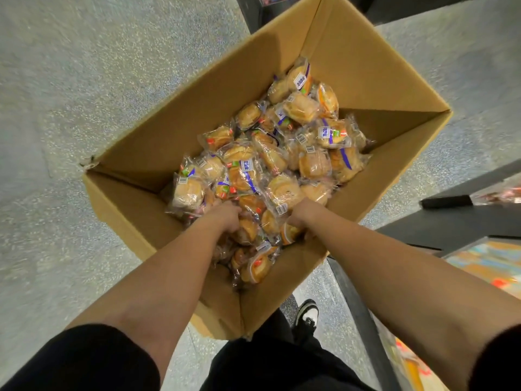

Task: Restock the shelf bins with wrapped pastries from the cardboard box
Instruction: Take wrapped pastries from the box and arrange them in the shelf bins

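The box (366, 66) is showing plain brown cardboard, matt, with a torn, fraying corner. The pastries (270, 162) are lying in clear plastic wrappers that are glinting glossy and crinkled. The floor (84, 80) is looking like speckled grey stone, faintly shiny. The sleeves (93, 359) are looking like matt black cloth.

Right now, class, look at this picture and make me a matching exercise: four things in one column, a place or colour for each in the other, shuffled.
Things:
1. cardboard box
2. wrapped pastries
3. left hand
4. shoe

Places or colours:
a. black and white, on the floor
b. piled inside the box
c. brown, flaps open, on the speckled floor
d. buried among the near packets

Pairs: 1-c, 2-b, 3-d, 4-a
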`<move>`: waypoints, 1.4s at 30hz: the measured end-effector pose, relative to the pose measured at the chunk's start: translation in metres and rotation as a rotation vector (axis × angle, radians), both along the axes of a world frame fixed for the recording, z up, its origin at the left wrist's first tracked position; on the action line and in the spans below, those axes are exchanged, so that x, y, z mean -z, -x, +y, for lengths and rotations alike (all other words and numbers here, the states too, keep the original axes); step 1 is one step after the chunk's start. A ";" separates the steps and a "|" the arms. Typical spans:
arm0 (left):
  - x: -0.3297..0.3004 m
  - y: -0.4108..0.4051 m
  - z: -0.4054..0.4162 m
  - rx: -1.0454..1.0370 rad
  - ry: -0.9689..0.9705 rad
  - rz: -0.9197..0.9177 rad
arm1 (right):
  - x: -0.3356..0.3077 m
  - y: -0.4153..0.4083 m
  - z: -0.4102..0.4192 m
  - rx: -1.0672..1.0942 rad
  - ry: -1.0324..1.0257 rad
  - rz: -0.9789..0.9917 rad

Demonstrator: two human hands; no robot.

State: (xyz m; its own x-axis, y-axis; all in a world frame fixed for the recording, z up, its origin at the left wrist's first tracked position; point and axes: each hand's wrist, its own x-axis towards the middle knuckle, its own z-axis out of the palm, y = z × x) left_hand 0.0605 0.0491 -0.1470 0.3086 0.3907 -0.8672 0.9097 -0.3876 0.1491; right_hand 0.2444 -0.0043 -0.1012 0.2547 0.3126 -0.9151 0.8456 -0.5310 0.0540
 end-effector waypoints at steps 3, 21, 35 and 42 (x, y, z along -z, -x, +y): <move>-0.008 0.003 0.005 0.015 0.026 -0.009 | -0.010 0.001 0.002 0.051 0.012 -0.003; -0.148 0.021 -0.001 -0.954 0.501 -0.635 | -0.163 -0.053 -0.101 0.412 -0.685 0.239; -0.247 -0.164 -0.131 -0.578 0.737 -0.830 | -0.225 -0.122 -0.334 1.517 -1.088 0.564; -0.295 -0.238 -0.286 0.002 0.811 -0.758 | -0.271 -0.133 -0.526 1.971 -0.877 0.923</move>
State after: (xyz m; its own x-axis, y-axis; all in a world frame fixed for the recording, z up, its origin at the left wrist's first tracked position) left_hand 0.2988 -0.2373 0.1481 0.8672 -0.2083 -0.4524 0.4753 0.0752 0.8766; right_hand 0.3775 -0.5302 0.1699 0.3793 0.5322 -0.7569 -0.8561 -0.1086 -0.5053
